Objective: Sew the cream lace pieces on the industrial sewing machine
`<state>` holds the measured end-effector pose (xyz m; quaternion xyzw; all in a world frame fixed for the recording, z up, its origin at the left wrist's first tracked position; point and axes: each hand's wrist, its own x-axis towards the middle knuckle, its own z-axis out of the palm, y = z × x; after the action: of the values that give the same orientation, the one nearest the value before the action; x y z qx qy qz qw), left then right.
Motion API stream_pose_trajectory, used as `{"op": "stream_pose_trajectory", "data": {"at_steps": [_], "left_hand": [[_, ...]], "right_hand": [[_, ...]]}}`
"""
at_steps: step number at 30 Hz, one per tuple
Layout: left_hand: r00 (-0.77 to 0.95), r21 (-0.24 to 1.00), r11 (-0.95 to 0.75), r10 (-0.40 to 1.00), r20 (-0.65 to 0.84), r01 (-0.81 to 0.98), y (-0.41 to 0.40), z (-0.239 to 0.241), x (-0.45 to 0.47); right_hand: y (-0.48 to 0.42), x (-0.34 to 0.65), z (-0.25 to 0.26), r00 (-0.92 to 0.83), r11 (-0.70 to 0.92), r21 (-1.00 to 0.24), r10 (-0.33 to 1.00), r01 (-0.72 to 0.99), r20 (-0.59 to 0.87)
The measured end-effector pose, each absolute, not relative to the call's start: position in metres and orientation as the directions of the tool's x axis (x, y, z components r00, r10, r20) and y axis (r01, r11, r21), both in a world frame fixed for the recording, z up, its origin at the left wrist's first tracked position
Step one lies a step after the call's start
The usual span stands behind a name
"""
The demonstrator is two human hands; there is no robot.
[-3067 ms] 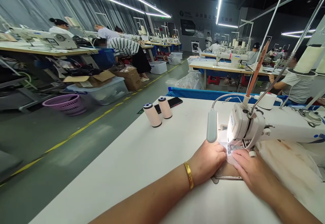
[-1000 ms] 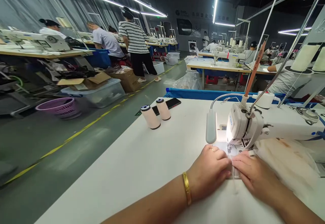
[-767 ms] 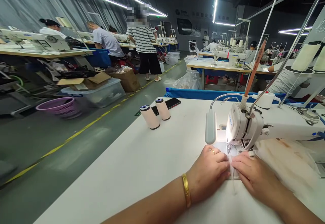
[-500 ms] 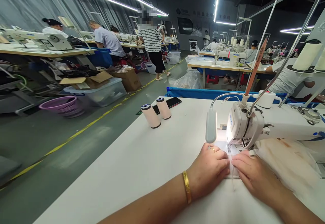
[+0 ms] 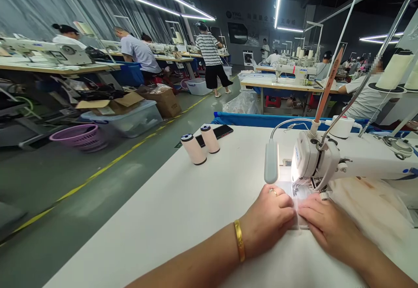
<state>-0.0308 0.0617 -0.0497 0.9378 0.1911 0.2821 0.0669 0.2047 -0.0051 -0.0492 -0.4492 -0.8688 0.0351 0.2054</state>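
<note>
A white sewing machine (image 5: 349, 162) stands on the white table (image 5: 183, 209). My left hand (image 5: 269, 218) and my right hand (image 5: 326, 225) lie side by side just in front of its needle. Between them a narrow strip of white fabric (image 5: 298, 218) runs under the presser foot. Both hands have curled fingers pressed down on that fabric, the left wrist wearing a gold bangle. More pale fabric (image 5: 372, 209) is heaped under the machine arm to the right.
Two thread spools (image 5: 193, 149) (image 5: 209, 139) and a black phone (image 5: 219, 132) sit at the table's far left part. A lamp (image 5: 271, 162) hangs beside the machine head. Thread cones (image 5: 395, 71) stand at the right. Across the aisle are boxes, a pink basket (image 5: 76, 135) and people at other tables.
My hands have slid a little nearer to me from the needle, then held still. A person in a striped shirt has stood up and walked away down the aisle.
</note>
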Motion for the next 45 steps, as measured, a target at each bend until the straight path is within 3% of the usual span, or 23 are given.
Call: {"op": "stream_pose_trajectory", "data": {"at_steps": [9,20,28,45], "left_hand": [[0.759,0.252,-0.923,0.384,0.525,0.292,0.058,-0.048,-0.031],[0.763,0.238,-0.894,0.448,0.465,0.38,0.071,-0.051,-0.03],[0.8,0.212,-0.939,0.343,0.492,0.272,0.064,-0.054,-0.033],[0.794,0.122,-0.902,0.424,0.435,0.414,0.08,-0.051,-0.028]], "right_hand": [[-0.006,0.205,-0.046,-0.52,0.576,-0.266,0.815,0.773,0.255],[-0.001,0.203,-0.047,-0.457,0.551,-0.246,0.817,0.797,0.351],[-0.007,0.204,-0.048,-0.545,0.621,-0.239,0.777,0.747,0.315],[0.006,0.2,-0.058,-0.417,0.519,-0.221,0.825,0.826,0.381]]}}
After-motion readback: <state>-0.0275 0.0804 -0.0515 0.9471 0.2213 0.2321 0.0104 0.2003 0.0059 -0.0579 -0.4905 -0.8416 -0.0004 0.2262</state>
